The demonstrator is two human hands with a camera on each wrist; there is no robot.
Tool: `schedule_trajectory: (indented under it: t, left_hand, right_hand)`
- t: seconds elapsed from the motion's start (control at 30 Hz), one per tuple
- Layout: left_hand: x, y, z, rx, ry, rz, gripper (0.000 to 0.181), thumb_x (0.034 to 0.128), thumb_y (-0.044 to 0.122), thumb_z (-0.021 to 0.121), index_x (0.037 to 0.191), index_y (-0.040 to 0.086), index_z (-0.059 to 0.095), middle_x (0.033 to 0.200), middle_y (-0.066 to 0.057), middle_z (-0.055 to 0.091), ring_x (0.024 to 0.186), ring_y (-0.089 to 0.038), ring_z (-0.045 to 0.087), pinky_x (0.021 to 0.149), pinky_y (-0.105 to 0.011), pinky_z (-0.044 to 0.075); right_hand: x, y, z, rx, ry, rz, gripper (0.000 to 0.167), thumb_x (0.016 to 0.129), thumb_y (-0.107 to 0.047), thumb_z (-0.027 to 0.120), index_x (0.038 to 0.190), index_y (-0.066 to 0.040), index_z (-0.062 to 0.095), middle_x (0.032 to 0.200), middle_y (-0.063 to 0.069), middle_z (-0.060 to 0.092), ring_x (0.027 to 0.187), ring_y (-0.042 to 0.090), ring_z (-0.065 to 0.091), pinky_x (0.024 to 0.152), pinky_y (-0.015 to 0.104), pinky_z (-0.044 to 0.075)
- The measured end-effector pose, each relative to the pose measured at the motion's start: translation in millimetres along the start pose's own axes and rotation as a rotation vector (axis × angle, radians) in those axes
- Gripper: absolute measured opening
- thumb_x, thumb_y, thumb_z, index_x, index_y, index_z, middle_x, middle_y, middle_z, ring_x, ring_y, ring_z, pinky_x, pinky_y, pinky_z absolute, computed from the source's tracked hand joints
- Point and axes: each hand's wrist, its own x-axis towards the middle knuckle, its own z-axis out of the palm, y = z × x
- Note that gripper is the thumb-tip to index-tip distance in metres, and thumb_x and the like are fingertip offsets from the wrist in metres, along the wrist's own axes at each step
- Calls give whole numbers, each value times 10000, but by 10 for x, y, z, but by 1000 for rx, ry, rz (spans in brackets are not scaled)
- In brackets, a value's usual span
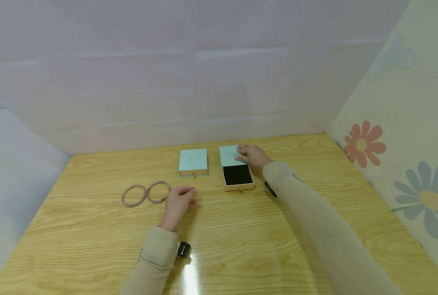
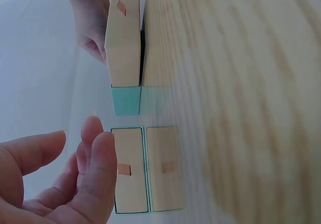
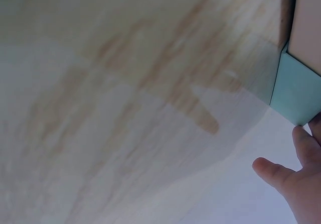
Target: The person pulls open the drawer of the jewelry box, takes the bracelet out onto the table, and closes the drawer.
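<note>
My left hand (image 1: 178, 203) hovers over the table beside the right-hand ring (image 1: 158, 192). In the left wrist view its thumb and fingers stand apart with nothing between them. My right hand (image 1: 255, 156) is at the far right corner of a light blue drawer box (image 1: 229, 155), a fingertip touching its corner in the right wrist view; the thumb (image 3: 273, 174) is stretched out. Some right fingers are hidden behind the box. The box's cream drawer (image 1: 239, 187) is pulled out toward me, showing a black lining (image 1: 237, 175).
A second light blue box (image 1: 193, 159), its drawer in, stands left of the open one. Another thin ring (image 1: 134, 196) lies on the wooden table (image 1: 93, 237), left of the first. A pale wall covering (image 1: 200, 94) rises behind the table's far edge.
</note>
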Motion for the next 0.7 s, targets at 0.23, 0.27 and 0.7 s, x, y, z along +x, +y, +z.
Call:
schedule_trajectory:
  t: [0.23,0.27,0.7]
  left_hand:
    - [-19,0,27,2,2,-9,261,958,45,603,1151,-130,614,1038,-258,624,645,-161,656,670,-304,586]
    - [-24,4,33,5,0,-10,262,959,48,602,1151,-130,614,1045,-260,623,648,-164,657,670,-304,586]
    - [-32,14,88,5,-34,-34,271,966,61,597,1164,-122,613,1087,-257,613,667,-170,663,705,-326,589]
  right_hand:
    - [10,14,8,3,-3,-1,595,982,-339,577,1444,-6,404,1544,151,280,1438,336,203,1165,484,197]
    - [13,16,8,4,-5,-1,593,983,-338,577,1444,-7,404,1545,148,277,1439,334,200,1165,484,196]
    - [20,8,12,8,2,-5,577,982,-323,582,1435,-5,419,1539,145,289,1436,332,213,1164,479,205]
